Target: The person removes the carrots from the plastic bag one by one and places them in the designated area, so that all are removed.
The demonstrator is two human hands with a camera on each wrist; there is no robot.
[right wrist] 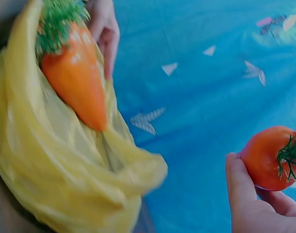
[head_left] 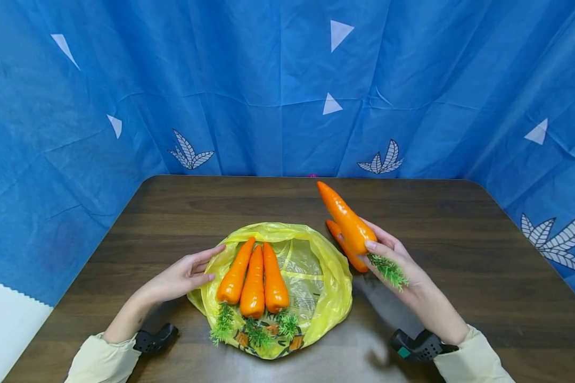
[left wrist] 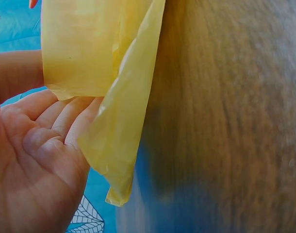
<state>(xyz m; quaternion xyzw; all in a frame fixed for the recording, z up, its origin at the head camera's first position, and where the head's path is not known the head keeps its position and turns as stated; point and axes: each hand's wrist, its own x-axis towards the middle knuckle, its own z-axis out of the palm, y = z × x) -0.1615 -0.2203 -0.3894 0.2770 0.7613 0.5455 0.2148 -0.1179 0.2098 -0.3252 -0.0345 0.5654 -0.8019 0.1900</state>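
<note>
A yellow plastic bag (head_left: 335, 287) lies mouth up on the table, with three orange carrots (head_left: 253, 284) with green tops side by side in its left half. My left hand (head_left: 184, 276) is at the bag's left rim, fingers loosely extended over the edge. In the left wrist view the yellow film (left wrist: 121, 126) covers its fingertips. Right of the bag, my right hand (head_left: 402, 260) grips another carrot (head_left: 347, 218) near its leafy end, tip pointing up and left. One more carrot (head_left: 359, 263) shows partly behind that one, beside the bag.
The dark wooden table (head_left: 484, 255) has a blue curtain (head_left: 278, 133) along its back and sides. A white surface (head_left: 5, 324) is at the lower left. A black wrist device (head_left: 421, 346) is on each arm.
</note>
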